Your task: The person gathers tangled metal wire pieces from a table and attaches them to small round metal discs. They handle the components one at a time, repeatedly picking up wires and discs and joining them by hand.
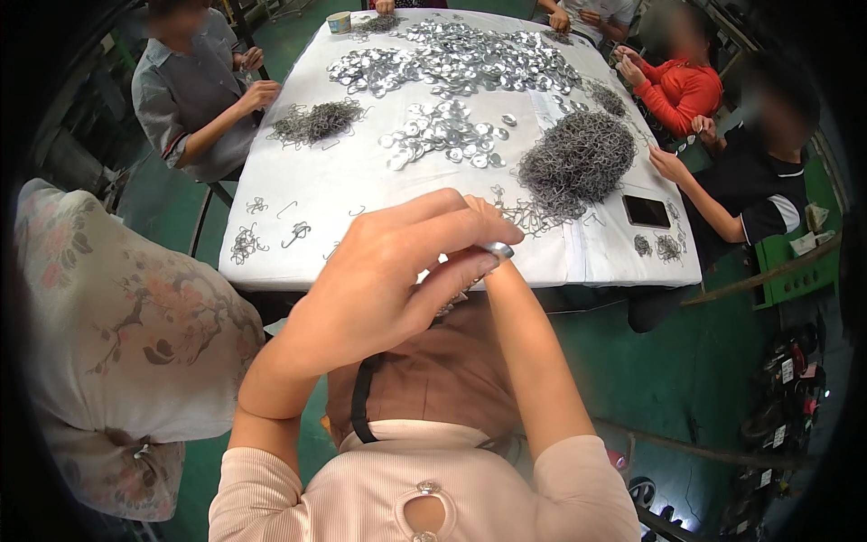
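In front of my chest, my left hand (pixel 388 262) is closed, its thumb and fingertip pinching a small shiny metal cap (pixel 498 251). Below that thumb, some small metal pieces (pixel 452 303) peek out from under the palm. My right hand (pixel 490 215) meets the left at the fingertips and is mostly covered by it, so its grip does not show. Past my hands lie a loose pile of silver round caps (pixel 447 135) and a big tangled heap of grey wire hooks (pixel 578 161). A few stray hooks (pixel 295 235) rest to the left.
The white-covered table (pixel 298 185) carries a wide spread of caps (pixel 452 56) farther back and a smaller hook heap (pixel 316 122) on the left. A dark phone (pixel 647 211) lies near the right edge. Several people sit around, and someone in floral cloth (pixel 135 334) is close on my left.
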Tool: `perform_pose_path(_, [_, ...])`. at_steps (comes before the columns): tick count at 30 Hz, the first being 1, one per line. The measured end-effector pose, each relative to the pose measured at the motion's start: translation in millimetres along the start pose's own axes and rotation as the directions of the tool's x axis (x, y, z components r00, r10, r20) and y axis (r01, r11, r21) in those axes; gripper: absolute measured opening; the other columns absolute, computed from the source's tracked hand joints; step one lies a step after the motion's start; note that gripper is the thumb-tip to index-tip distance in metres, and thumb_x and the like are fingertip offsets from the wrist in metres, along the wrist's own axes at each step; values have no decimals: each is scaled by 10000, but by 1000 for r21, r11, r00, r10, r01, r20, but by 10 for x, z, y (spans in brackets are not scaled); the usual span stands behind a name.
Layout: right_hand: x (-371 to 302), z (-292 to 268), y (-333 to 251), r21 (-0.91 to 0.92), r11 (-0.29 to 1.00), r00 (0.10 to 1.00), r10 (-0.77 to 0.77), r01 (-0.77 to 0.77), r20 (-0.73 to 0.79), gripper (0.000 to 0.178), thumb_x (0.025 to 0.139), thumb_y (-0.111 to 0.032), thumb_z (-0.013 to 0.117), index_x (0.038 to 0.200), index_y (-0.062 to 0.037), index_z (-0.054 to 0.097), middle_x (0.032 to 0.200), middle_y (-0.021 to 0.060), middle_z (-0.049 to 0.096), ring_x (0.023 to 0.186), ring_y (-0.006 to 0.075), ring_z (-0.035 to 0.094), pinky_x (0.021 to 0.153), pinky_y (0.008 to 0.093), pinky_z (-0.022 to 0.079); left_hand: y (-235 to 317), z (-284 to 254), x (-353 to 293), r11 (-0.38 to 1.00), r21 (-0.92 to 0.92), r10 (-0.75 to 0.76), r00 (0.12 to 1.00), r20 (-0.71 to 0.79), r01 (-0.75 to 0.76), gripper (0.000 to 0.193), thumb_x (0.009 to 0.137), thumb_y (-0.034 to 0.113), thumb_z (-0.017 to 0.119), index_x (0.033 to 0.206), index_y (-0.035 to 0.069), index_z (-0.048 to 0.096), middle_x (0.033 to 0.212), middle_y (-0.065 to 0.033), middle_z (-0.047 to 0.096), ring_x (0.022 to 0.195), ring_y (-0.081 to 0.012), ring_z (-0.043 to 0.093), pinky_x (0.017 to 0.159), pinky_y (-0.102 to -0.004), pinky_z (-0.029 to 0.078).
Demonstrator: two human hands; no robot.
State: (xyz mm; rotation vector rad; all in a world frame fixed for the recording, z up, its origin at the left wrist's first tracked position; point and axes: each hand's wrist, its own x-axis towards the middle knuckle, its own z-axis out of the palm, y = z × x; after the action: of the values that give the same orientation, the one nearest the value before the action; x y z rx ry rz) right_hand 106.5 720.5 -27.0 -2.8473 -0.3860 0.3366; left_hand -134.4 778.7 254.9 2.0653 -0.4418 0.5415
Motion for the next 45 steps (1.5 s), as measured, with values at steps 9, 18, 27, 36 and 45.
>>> perform_pose_path(9, [-602, -488, 758, 485, 827, 958, -260, 286, -122, 218, 810, -235, 661, 863, -29, 711, 865, 179, 700, 878, 321, 674, 790, 398, 510, -316, 294, -375, 991, -24, -128, 990, 66, 130, 232, 831, -17, 639, 1050, 43, 688, 843, -86, 631, 716, -180, 614, 656, -296, 496])
perform_pose_path(18, [-508, -657, 1267, 233, 971, 992, -27, 54, -120, 200, 778, -280, 713, 895, -120, 747, 884, 119, 717, 879, 277, 683, 792, 394, 517, -633, 622, -403, 999, -27, 31, 999, -15, -31, 217, 832, 9, 652, 1040, 67, 671, 823, -89, 608, 674, -234, 609, 600, -327, 484])
perform_pose_path(27, [-454, -489, 950, 31, 999, 978, -10, 17, -207, 162, 779, -200, 672, 875, -70, 681, 841, 132, 690, 886, 314, 650, 800, 413, 505, -925, 973, -565, 998, -67, -15, 997, 78, 21, 264, 830, -32, 652, 1082, 45, 661, 876, -104, 650, 713, -210, 647, 610, -304, 517])
perform_pose_path(36, [-1175, -979, 1099, 928, 372, 1000, 15, 19, -26, 140, 857, -104, 679, 902, 19, 630, 821, 94, 663, 666, 133, 646, 562, 222, 513, -1210, 1239, -670, 980, -150, -114, 986, 119, 132, 282, 808, -11, 692, 1083, 43, 656, 896, -104, 681, 701, -188, 659, 630, -280, 530])
perform_pose_path(45, [-2464, -1062, 873, 999, 25, 994, 97, 43, -45, 86, 852, -63, 690, 895, 4, 656, 881, 18, 600, 729, 75, 529, 666, 194, 426, -1230, 1318, -621, 942, -251, -203, 975, 96, 221, 222, 776, 32, 742, 982, 33, 660, 865, -99, 694, 709, -182, 665, 609, -275, 529])
